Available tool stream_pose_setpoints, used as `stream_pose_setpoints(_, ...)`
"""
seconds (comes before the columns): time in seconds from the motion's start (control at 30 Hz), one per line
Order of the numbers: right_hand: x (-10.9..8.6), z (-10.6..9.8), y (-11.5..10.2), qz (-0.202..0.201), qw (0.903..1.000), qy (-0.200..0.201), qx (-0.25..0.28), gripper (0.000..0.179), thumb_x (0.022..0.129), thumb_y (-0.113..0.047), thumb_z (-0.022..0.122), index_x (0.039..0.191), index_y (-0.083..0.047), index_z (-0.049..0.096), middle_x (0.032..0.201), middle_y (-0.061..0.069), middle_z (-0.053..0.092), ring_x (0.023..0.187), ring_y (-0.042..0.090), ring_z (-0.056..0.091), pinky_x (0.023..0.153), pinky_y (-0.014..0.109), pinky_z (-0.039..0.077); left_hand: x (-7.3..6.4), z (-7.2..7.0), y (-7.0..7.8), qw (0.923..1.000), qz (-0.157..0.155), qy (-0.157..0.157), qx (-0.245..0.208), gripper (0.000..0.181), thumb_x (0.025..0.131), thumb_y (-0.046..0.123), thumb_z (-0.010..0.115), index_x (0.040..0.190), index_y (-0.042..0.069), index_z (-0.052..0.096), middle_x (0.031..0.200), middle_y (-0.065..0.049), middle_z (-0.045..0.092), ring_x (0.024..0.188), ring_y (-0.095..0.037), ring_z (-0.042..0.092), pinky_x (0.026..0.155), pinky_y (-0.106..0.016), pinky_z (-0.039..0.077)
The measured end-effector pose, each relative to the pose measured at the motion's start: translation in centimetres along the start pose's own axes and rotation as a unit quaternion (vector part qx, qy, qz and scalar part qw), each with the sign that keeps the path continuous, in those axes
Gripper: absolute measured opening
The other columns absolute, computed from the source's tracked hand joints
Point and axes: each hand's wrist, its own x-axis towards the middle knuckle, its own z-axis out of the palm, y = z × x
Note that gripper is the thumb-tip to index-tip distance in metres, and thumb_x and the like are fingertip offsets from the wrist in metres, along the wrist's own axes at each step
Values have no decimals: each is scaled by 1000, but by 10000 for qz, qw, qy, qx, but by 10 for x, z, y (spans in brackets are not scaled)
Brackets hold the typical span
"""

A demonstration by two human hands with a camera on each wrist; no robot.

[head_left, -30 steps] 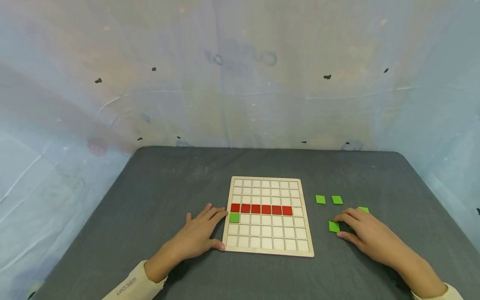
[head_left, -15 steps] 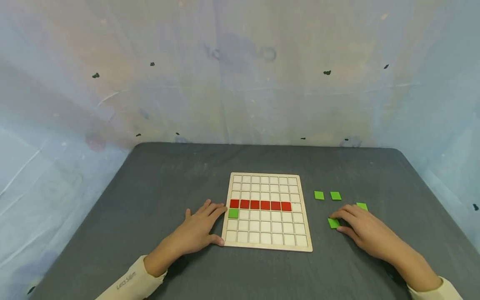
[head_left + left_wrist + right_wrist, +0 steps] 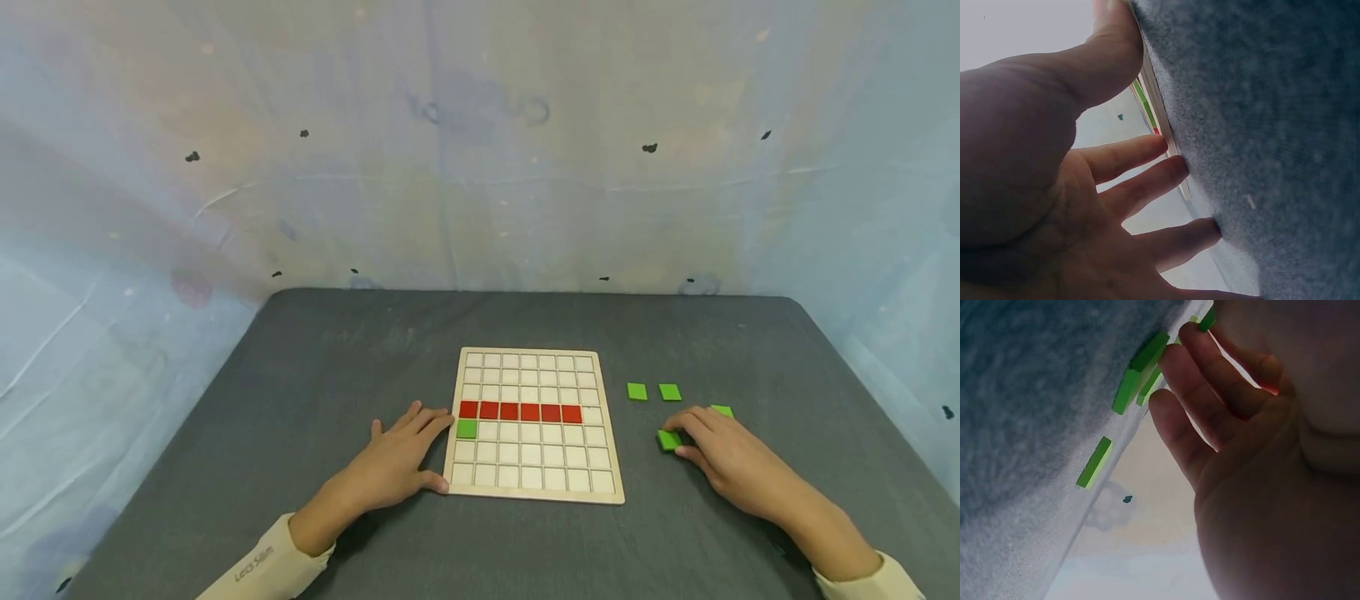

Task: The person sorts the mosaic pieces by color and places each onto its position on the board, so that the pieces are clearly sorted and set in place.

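A wooden grid board [image 3: 537, 497] lies on the dark table, with a row of red tiles [image 3: 529, 412] across it and one green tile [image 3: 467, 429] below the row's left end. My left hand [image 3: 393, 462] rests at the board's left edge, fingers spread and thumb at the near corner; the left wrist view shows the fingertips along the board's side [image 3: 1159, 109]. Right of the board, my right hand [image 3: 731, 462] pinches a green square tile [image 3: 668, 441] between thumb and fingers. In the right wrist view that tile [image 3: 1208, 319] is mostly hidden by the hand.
Two loose green tiles, one [image 3: 637, 392] nearer the board and another [image 3: 670, 392], lie beyond my right hand. A further green tile [image 3: 722, 411] is partly covered by it. A patterned cloth [image 3: 480, 167] hangs behind the table [image 3: 360, 350].
My right thumb and fingers have come together on the near green tile, which now shows its side edge. The left hand stays at the board; the head view has tilted slightly.
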Motion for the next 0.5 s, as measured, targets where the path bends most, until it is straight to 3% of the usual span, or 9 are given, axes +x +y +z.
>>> stream_pose_setpoints(0.5, 9, 0, -15, -67, 9997, 66, 218, 47, 87, -8, 75, 131, -21, 62, 117, -7, 62, 101, 12, 64, 81, 36, 54, -1, 0, 0, 10000, 4, 46, -53, 90, 74, 47, 80, 152, 22, 42, 157, 1, 41, 153, -37, 23, 101, -85, 21)
